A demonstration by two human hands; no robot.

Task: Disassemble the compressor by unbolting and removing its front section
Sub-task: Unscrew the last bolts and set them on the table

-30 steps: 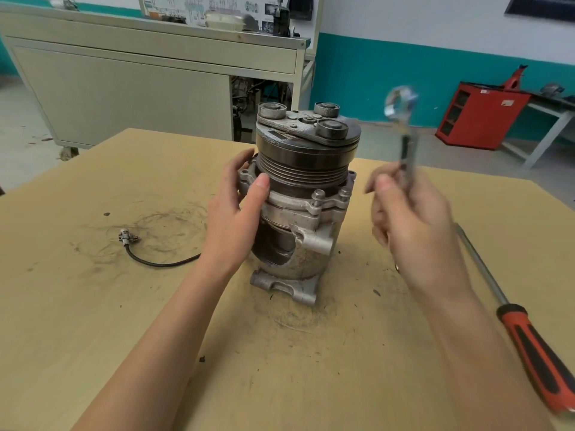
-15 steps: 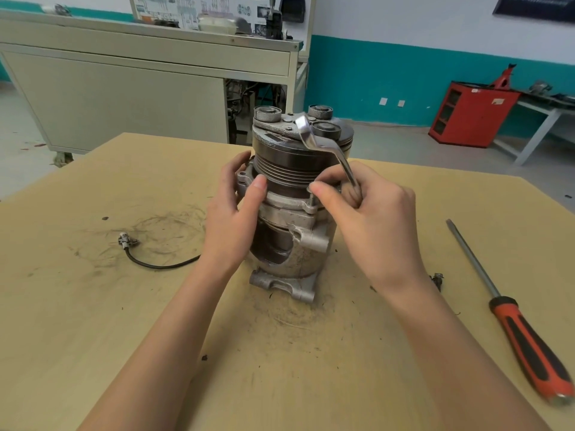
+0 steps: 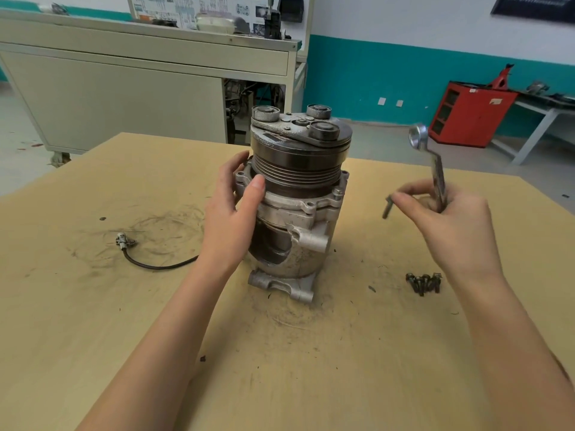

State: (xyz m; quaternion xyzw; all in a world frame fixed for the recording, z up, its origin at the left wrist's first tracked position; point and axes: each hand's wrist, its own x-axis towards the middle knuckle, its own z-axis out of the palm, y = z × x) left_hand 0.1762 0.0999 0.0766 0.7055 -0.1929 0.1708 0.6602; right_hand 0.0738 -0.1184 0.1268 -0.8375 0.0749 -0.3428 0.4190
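Note:
The compressor (image 3: 298,194) stands upright on the wooden table (image 3: 93,306), its dark grooved pulley and clutch plate on top. My left hand (image 3: 236,209) grips its left side at the aluminium flange. My right hand (image 3: 448,219) is off to the right, above the table. It holds a ring wrench (image 3: 431,160) upright in the palm and pinches a dark bolt (image 3: 388,208) between thumb and fingertip. Several removed bolts (image 3: 423,282) lie in a small pile on the table below that hand.
A black cable with a plug (image 3: 126,242) trails from the compressor's left side. Behind the table stand a beige cabinet (image 3: 124,88) and, at the right, a red cabinet (image 3: 466,113) beside a metal bench.
My right hand has pulled away from the compressor's flange to the right, now carrying a bolt along with the wrench. The view has shifted, so the screwdriver is out of frame.

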